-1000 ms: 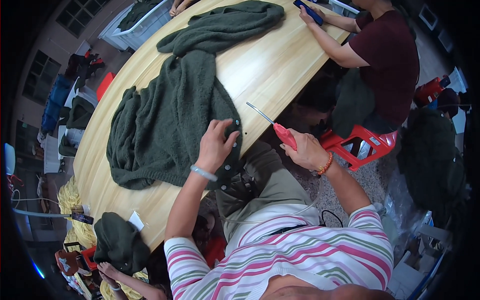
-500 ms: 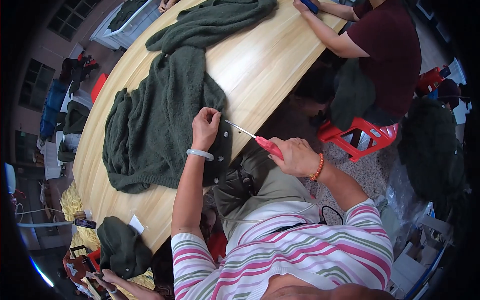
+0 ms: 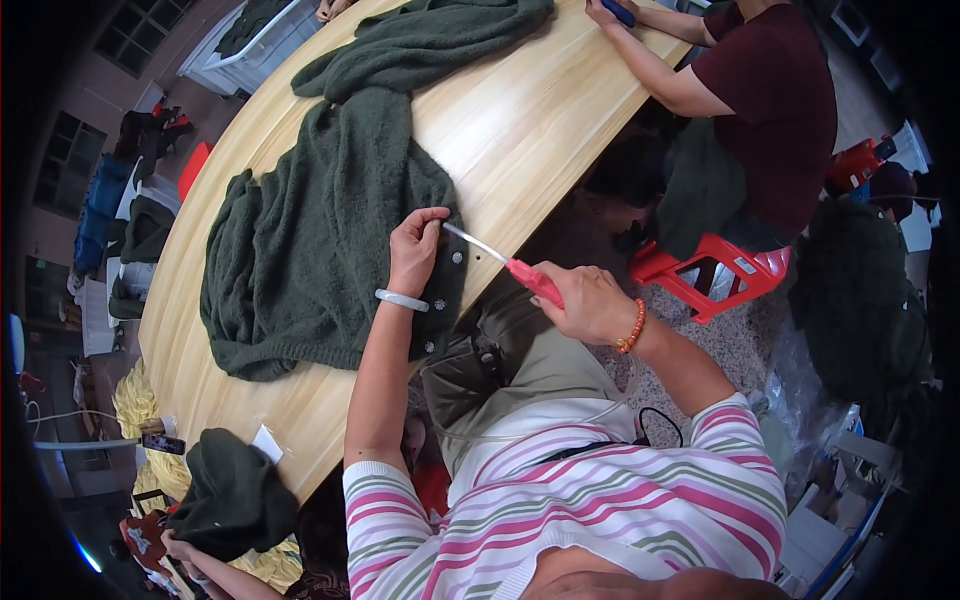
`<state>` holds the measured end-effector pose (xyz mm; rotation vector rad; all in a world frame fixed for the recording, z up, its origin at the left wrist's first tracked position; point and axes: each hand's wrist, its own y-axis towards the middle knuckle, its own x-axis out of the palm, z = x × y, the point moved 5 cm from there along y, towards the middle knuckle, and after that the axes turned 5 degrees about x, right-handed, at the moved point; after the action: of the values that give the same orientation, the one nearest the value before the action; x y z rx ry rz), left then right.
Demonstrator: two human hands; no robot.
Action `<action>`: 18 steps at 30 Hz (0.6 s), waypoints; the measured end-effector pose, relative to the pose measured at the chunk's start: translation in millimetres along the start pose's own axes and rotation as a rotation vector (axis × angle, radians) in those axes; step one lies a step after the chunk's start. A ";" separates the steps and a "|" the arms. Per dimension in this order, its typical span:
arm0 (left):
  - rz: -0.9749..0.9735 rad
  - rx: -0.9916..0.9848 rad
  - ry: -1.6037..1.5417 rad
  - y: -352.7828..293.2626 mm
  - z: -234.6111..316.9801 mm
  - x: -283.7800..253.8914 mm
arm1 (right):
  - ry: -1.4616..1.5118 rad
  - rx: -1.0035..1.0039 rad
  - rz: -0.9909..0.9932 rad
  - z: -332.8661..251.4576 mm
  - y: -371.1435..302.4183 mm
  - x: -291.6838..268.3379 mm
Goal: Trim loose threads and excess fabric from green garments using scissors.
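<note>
A dark green knitted cardigan (image 3: 310, 230) lies spread on the table, its front edge with several shiny buttons (image 3: 457, 258) turned toward me. My left hand (image 3: 414, 250) is closed in a pinch at this edge, above the buttons. In my right hand (image 3: 592, 305) is a red-handled tool (image 3: 533, 281) with a slim silver shaft. The shaft points up and left, its tip at the cardigan's edge just beside my left fingertips. Whether the tip touches the knit or thread is too small to tell.
Another dark green knit (image 3: 430, 45) lies farther up the wooden table (image 3: 520, 130). A person in a dark red shirt (image 3: 770, 120) sits by a red stool (image 3: 715, 275) at right. At lower left, another person's hands (image 3: 185, 550) hold a green garment (image 3: 235, 490). A white crate (image 3: 250, 60) stands beyond the table.
The tool's tip has moved slightly up and left, closer to my left fingertips. My left hand has lifted its fingers a little. At lower left, the other person's hands and garment have shifted.
</note>
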<state>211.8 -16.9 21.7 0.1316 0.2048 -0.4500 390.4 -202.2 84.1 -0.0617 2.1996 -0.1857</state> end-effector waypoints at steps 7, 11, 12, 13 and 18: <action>0.174 0.593 0.859 -61.0 80.0 23.6 | 0.071 0.081 0.021 27.1 -14.9 -7.7; 0.039 0.385 0.785 -61.2 50.2 22.5 | 0.052 0.053 0.006 25.2 -23.4 -0.5; 0.051 0.411 0.793 -59.9 47.3 20.9 | 0.053 0.035 0.001 22.8 -25.7 0.7; 0.049 0.412 0.792 -57.7 47.1 21.6 | 0.053 0.037 0.002 22.2 -28.0 1.4; 0.000 0.274 0.707 -46.0 33.1 20.7 | -0.023 0.024 -0.112 14.7 -34.3 12.4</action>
<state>215.1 -72.2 45.4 0.5604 0.8369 -0.4159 394.1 -239.1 71.0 -0.1729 2.1722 -0.2722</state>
